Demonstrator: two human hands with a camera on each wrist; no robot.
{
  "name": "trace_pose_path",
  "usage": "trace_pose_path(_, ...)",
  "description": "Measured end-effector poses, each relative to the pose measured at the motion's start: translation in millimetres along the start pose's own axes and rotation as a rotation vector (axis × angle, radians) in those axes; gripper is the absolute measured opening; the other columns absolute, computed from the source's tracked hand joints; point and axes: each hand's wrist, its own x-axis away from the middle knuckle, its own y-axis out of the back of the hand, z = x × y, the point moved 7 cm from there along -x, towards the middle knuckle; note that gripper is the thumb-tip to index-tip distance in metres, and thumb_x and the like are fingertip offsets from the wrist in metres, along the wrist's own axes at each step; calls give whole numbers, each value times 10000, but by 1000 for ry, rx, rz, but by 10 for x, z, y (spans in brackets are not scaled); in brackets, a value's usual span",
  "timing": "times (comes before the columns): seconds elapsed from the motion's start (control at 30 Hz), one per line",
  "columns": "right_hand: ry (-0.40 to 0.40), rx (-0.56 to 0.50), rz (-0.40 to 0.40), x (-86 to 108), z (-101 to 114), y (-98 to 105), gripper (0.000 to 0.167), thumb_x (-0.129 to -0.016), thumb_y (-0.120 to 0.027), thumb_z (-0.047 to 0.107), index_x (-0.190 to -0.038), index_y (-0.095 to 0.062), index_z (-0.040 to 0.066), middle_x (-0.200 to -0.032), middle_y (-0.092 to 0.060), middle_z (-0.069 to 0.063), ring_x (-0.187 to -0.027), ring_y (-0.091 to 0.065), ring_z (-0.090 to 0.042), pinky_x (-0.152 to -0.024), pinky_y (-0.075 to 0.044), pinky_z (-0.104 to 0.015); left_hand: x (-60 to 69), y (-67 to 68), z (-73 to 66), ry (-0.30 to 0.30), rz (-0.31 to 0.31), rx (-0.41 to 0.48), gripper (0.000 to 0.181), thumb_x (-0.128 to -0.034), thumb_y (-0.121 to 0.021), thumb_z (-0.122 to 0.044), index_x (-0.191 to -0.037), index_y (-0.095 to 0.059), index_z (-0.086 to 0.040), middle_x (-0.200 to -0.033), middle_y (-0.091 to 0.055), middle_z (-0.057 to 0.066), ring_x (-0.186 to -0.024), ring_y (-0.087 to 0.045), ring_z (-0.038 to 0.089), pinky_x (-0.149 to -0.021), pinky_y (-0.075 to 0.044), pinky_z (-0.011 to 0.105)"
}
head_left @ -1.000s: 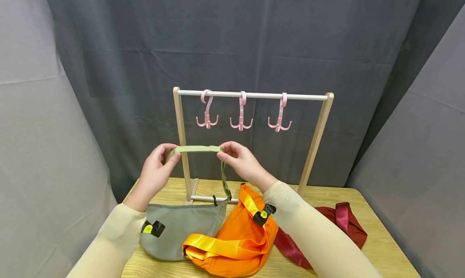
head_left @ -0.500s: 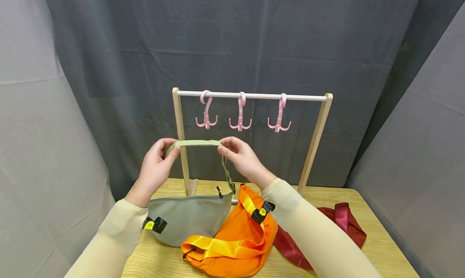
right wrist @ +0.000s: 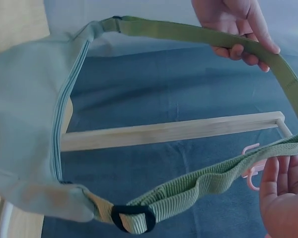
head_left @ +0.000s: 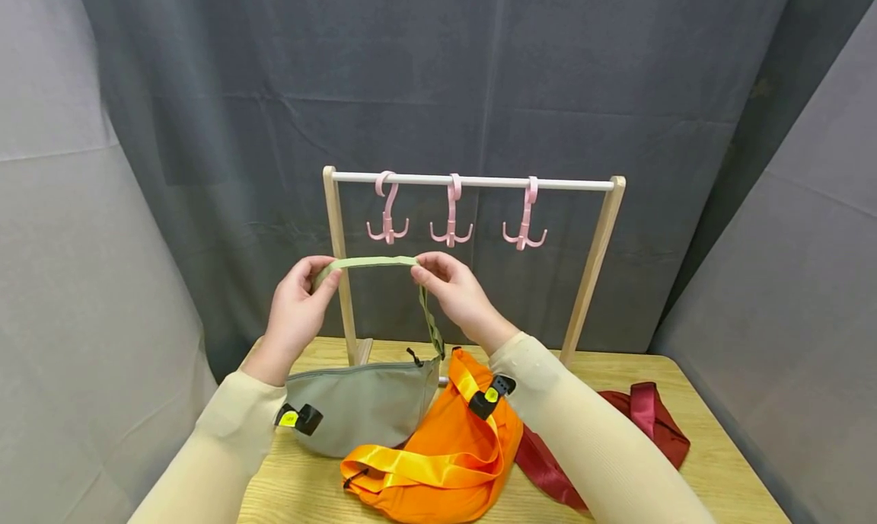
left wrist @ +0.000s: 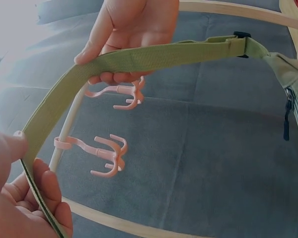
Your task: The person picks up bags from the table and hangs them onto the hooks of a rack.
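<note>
A green strap [head_left: 373,262] runs between both hands, below the pink hooks. The left hand [head_left: 296,303] pinches it at the left, thumb against fingers; the right hand [head_left: 462,295] pinches it at the right. From the strap hangs a grey-green bag [head_left: 366,406], behind the orange bag's left side. In the left wrist view the strap [left wrist: 154,57] bends between the two hands and meets the bag past a black buckle [left wrist: 242,42]. The right wrist view shows the bag's zipper side [right wrist: 25,109] and another buckle [right wrist: 133,218].
Three pink hooks [head_left: 451,212] hang on the white bar [head_left: 493,181] of a wooden-sided rack [head_left: 593,269]. An orange bag [head_left: 452,440] lies on the table [head_left: 712,448] at the front middle, and a dark red bag [head_left: 668,432] lies at the right, partly behind the right sleeve.
Both hands have risen with the strap toward the hooks. The grey-green bag has moved up and slightly right. The orange and red bags lie as before.
</note>
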Motion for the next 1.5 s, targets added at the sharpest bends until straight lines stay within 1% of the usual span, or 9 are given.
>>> trace_pose_path(0.1,-21,-28,-14,-20,-6,-1,325,-1044,-618,189,-1303,-603,-8,-1184,-630,-205,-1051,-613,-207,-1108,-475,-423,-12,-19,-18,8,-16,41,314,-1027,-650,-210,-1273,-636,-15,-1123,-653,130,-881,-553,33,-772,-443,147)
trace_pose_path(0.2,-32,-49,-26,-33,-8,-6,301,-1046,-615,194,-1286,-614,11,-1222,-608,-257,-1045,-605,-202,-1116,-466,-444,-28,-43,-29,19,-30,106,311,-1032,-640,-187,-1277,-625,6,-1113,-645,70,-892,-564,13,-785,-450,138)
trace_pose_path(0.33,-44,-62,-43,-27,-12,-1,302,-1047,-615,201,-1287,-617,18,-1172,-629,-184,-1057,-600,-209,-1120,-455,-453,-63,-81,-14,37,-48,193,305,-1030,-635,-146,-1272,-615,39,-1044,-619,-60,-877,-574,-12,-796,-467,134)
trace_pose_path(0.47,-56,-67,-53,-17,-27,10,331,-1049,-611,206,-1311,-605,4,-1163,-634,-146,-1065,-597,-210,-1109,-453,-448,-93,-117,23,60,-48,231,304,-1034,-626,-134,-1276,-611,49,-986,-593,-128,-855,-560,-9,-798,-475,141)
trace_pose_path(0.63,-69,-99,-62,-38,-48,15,360,-1053,-605,217,-1328,-592,-15,-1171,-618,-175,-1051,-580,-201,-1048,-447,-404,-125,-172,91,101,-31,263,322,-1046,-609,-163,-1294,-601,42,-959,-558,-122,-829,-539,11,-810,-464,166)
trace_pose_path(0.83,-98,-154,-82,-70,-96,25,334,-1054,-605,218,-1316,-605,12,-1088,-628,-51,-1043,-573,-185,-985,-428,-366,-174,-253,155,128,-27,336,325,-1052,-596,-152,-1300,-586,58,-948,-546,-107,-828,-533,24,-810,-467,175)
trace_pose_path(1.07,-111,-235,-94,-105,-122,16,340,-1061,-590,203,-1330,-592,-5,-1069,-624,-20,-1071,-575,-219,-937,-419,-332,-220,-302,150,155,-35,383,344,-1052,-593,-151,-1325,-576,58,-901,-552,-112,-854,-526,50,-815,-475,174)
trace_pose_path(1.33,-115,-269,-144,-155,-113,36,322,-1056,-598,196,-1297,-599,-17,-977,-606,25,-1057,-556,-261,-865,-410,-296,-317,-363,135,198,-31,450,366,-1060,-583,-176,-1345,-556,52,-946,-561,-97,-906,-513,43,-821,-477,166)
trace_pose_path(1.5,-116,-303,-165,-178,-118,28,256,-1051,-603,173,-1238,-623,-1,-931,-599,18,-944,-556,-181,-782,-393,-249,-354,-391,125,219,-29,482,329,-1061,-581,-173,-1321,-571,27,-907,-553,-112,-896,-511,39,-806,-470,158)
